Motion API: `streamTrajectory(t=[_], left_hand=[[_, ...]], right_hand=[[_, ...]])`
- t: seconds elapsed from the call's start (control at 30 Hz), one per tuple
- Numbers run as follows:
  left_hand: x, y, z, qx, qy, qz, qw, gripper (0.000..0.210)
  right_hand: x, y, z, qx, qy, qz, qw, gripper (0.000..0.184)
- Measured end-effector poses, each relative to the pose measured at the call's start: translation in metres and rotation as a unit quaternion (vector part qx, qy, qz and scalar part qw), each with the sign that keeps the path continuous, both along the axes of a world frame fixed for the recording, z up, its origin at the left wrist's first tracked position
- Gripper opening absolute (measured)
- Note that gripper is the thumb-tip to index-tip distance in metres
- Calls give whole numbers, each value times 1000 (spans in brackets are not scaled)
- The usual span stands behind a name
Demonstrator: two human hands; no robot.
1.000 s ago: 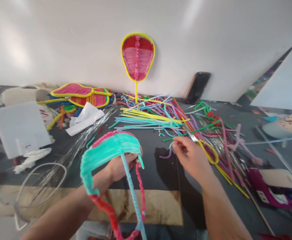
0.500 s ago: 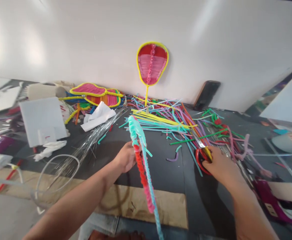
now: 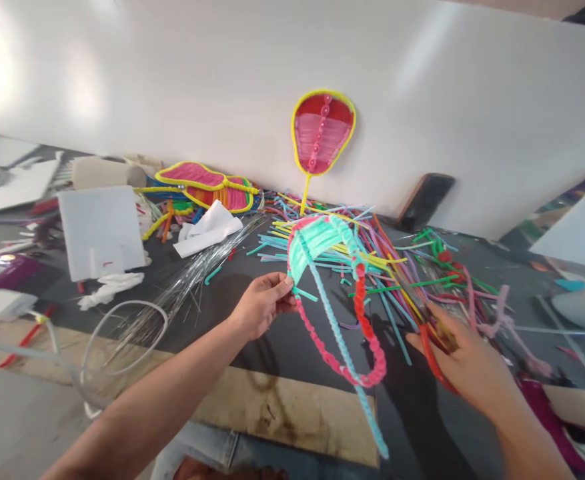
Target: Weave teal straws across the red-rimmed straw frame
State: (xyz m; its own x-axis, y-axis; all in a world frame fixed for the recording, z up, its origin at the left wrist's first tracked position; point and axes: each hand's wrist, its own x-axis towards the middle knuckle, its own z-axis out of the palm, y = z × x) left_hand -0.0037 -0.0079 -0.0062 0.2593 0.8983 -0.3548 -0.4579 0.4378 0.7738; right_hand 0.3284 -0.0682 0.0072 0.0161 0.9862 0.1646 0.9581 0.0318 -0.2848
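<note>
My left hand point(image 3: 268, 301) pinches the left edge of a pipe-cleaner loop point(image 3: 376, 347), which is held up above the dark table. Mint strands fill the top of this loop, while its lower frame is red and pink. A light-blue twisted stem point(image 3: 332, 313) crosses it and hangs down past the bottom. My right hand point(image 3: 465, 353) is closed around the red-handled scissors point(image 3: 429, 350), whose blades point up and to the left, away from me. Behind the loop lies a pile of colourful pipe cleaners point(image 3: 377, 250).
A finished yellow-edged pink and red piece point(image 3: 322, 133) stands against the white wall point(image 3: 212, 80). A phone point(image 3: 425, 202) leans there too. Left are yellow-edged wings point(image 3: 192, 175), crumpled white paper point(image 3: 209, 230), thin metal wires point(image 3: 187, 280), a white card point(image 3: 103, 230) and a purple glue gun point(image 3: 5, 273).
The loop has turned from edge-on to face me, showing its mint filling. My right hand has lifted the scissors off the pile and moved right, toward me.
</note>
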Motion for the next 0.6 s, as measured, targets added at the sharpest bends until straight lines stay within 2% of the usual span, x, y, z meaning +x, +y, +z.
streamTrajectory(t=[0.13,0.33,0.5,0.6], left_hand=[[1,-1,3,0,-10,5,1000,37],[1,-6,7,-7,-36,3,999,38],[1,-8,10,-17,-68,-6,998,38],[2,-9,12,-23,-83,-11,996,37]], right_hand=[[-28,-3,-3,34,11,68,997,41],[-71,-1,-6,-53,140,182,972,35],[-83,6,-13,-115,202,215,949,38],[-90,10,-15,-120,202,224,946,39]])
